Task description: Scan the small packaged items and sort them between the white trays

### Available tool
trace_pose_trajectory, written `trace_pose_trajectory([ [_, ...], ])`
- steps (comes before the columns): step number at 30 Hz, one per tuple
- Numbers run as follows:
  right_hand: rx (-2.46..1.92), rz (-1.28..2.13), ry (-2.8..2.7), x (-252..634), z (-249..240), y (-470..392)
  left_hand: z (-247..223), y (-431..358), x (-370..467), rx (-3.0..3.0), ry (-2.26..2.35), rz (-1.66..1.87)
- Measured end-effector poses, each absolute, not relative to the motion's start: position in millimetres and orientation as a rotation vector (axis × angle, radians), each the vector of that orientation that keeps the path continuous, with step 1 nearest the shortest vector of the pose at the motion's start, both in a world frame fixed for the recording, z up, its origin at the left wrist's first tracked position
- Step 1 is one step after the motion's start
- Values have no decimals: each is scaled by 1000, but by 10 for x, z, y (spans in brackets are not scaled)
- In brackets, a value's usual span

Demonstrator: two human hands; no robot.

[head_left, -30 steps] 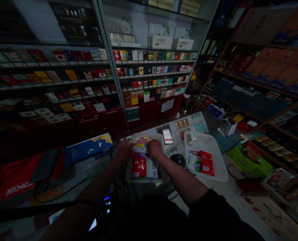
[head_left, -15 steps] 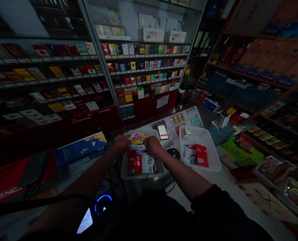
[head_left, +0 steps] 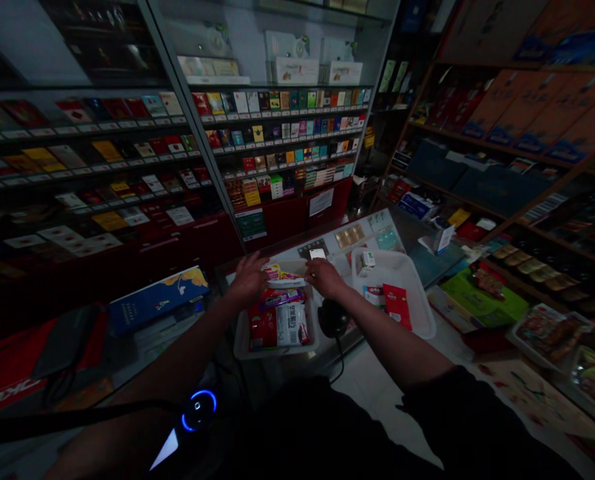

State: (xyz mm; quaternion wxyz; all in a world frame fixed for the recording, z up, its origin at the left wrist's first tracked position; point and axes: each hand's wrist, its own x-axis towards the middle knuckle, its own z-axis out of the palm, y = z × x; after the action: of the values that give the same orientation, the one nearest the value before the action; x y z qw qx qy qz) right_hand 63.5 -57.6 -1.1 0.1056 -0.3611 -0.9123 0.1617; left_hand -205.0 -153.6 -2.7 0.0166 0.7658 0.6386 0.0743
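Note:
A white plastic bin (head_left: 276, 353) stands on the glass counter, holding a red and white packet (head_left: 290, 325) and a purple packet (head_left: 283, 298). At the bin's back left, my left hand (head_left: 250, 279) is beside a flat white-edged item (head_left: 285, 283), its fingers partly spread; its grip is unclear. My right hand (head_left: 323, 276) is at the back right corner, fingers bent near the right end of that item; its fingertips are too dark to read. Small yellow and pink packs (head_left: 272, 271) show behind the item, between my hands.
A second white bin (head_left: 425, 313) with a red packet (head_left: 397, 305) and a small box (head_left: 367, 261) is at the right. A black rounded device (head_left: 334, 318) with a cable stands between the bins. A blue box (head_left: 157, 301) lies left.
My right hand has moved right and a little up, apart from the yellow pack. The pack between my hands now shows less of its face, and the purple packet is more exposed.

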Motion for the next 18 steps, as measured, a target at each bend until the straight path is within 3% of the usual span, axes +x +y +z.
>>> trace_pose_trajectory([
  [10,-956,244,-2689,1290,-80,-357,145,-1310,-1481,2482,1884,200],
  [18,-1012,281,-2675,1587,-113,-275,70,-1134,-1172,2474,1845,212],
])
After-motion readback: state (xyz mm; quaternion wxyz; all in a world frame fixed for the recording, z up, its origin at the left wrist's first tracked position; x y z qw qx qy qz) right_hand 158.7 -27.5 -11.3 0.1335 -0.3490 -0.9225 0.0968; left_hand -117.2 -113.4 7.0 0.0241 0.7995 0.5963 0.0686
